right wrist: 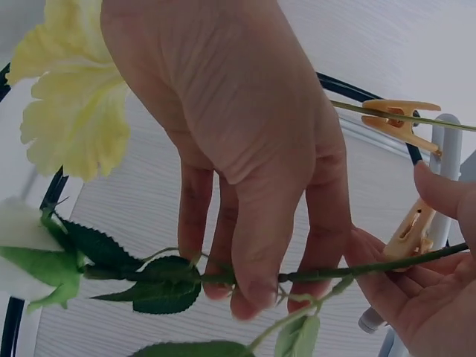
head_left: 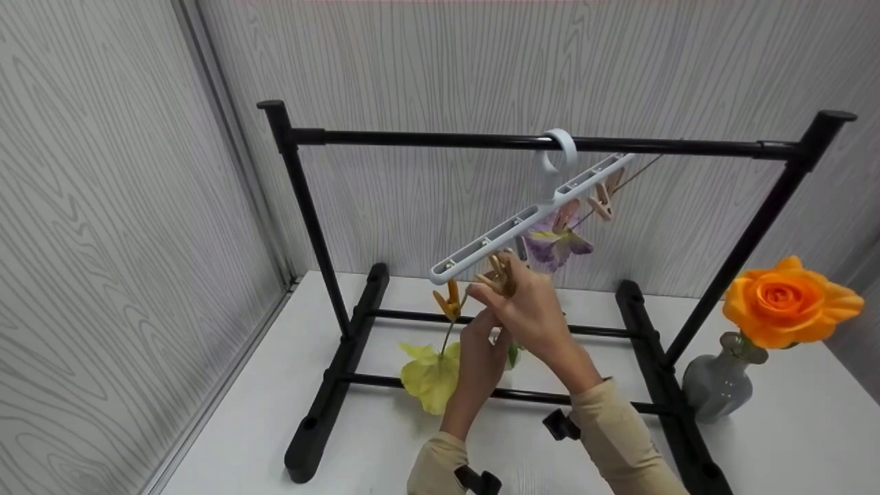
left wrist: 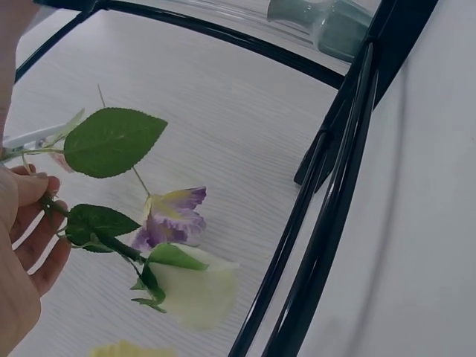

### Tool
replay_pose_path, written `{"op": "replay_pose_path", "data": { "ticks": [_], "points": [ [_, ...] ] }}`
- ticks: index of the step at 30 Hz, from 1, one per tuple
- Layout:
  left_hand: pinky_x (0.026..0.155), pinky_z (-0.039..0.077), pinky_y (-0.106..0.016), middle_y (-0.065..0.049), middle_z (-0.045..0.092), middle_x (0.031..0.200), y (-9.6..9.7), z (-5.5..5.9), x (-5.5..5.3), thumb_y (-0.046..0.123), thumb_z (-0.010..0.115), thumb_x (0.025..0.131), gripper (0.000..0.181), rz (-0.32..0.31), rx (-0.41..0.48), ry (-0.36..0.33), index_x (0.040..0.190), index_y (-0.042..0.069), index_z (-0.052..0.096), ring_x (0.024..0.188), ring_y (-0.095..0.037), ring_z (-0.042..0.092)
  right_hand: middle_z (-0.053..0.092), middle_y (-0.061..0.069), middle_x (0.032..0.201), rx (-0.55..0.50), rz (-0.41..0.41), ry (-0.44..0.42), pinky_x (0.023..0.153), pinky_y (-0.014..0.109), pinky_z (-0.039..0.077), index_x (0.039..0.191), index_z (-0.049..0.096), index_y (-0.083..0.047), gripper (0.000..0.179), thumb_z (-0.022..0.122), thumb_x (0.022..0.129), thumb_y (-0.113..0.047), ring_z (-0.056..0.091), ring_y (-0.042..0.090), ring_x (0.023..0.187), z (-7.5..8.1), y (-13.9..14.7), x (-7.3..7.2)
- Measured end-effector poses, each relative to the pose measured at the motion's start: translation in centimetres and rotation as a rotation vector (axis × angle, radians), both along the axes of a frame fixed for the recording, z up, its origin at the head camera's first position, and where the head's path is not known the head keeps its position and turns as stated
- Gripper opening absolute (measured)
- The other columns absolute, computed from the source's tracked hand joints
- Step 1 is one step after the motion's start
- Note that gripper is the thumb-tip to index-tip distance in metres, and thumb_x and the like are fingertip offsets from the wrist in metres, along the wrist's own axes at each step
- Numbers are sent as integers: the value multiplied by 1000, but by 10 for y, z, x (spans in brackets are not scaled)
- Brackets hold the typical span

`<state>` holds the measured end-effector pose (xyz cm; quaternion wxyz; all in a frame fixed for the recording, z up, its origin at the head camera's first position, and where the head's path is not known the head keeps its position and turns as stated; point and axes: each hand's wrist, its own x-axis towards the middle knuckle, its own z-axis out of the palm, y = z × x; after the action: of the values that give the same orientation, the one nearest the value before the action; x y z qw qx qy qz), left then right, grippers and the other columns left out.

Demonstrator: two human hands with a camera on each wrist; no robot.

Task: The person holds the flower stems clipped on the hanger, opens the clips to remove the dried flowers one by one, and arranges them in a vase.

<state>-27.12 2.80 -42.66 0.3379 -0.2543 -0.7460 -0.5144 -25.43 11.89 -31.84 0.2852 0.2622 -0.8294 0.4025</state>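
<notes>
In the head view my left hand is low under the near end of a white hanger. It pinches the green stem of a white rose, which hangs head down with green leaves. My right hand is just above and grips a tan clothespin on the hanger between thumb and fingers. The stem's upper part passes by this clothespin in the right wrist view; whether its jaws hold the stem I cannot tell. Beside it, an orange clothespin holds the stem of a yellow flower.
The hanger hooks over a black rack's top bar. A purple flower hangs farther back near pinkish clothespins. At right, an orange rose stands in a grey vase beside the rack's foot. Black lower bars cross beneath.
</notes>
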Motion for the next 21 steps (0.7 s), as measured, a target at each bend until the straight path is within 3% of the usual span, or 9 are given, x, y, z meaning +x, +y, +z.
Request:
{"op": "replay_pose_path", "data": {
  "ticks": [4, 7, 12, 16, 21],
  "points": [
    [73, 51, -24, -1, 67, 98, -2, 0, 1, 0, 59, 93, 23, -14, 24, -13, 113, 8, 65, 86, -10, 62, 63, 4, 76, -12, 4, -46, 53, 28, 44, 113, 61, -1, 39, 77, 82, -16, 53, 12, 62, -6, 7, 6],
    [75, 52, -25, -2, 67, 101, -1, 0, 1, 2, 60, 93, 23, -53, 46, 14, 115, 7, 65, 89, -11, 63, 67, 6, 83, -42, 14, -22, 60, 29, 51, 111, 63, 0, 32, 75, 83, -9, 62, 13, 70, -11, 14, 11],
    [74, 53, -25, -2, 67, 92, 4, 2, -1, 5, 63, 91, 12, -43, 52, 96, 102, 8, 68, 85, -11, 63, 71, 7, 91, -88, 29, 76, 70, 26, 55, 102, 68, 0, 18, 71, 84, -2, 69, 14, 82, -20, 27, 14],
    [69, 53, -24, -1, 66, 90, 9, 2, 0, 8, 65, 91, 7, -12, 2, 157, 97, 9, 68, 81, -10, 62, 72, 7, 90, -110, 14, 182, 68, 23, 54, 95, 70, 0, 11, 71, 85, -2, 69, 14, 80, -27, 37, 15],
    [72, 52, -21, 1, 63, 95, 13, 1, 2, 15, 65, 92, 8, -5, -64, 166, 98, 11, 68, 85, -8, 61, 72, 7, 89, -148, -8, 249, 70, 18, 52, 94, 71, 0, 11, 71, 84, -1, 70, 17, 79, -34, 48, 15]
  ]
}}
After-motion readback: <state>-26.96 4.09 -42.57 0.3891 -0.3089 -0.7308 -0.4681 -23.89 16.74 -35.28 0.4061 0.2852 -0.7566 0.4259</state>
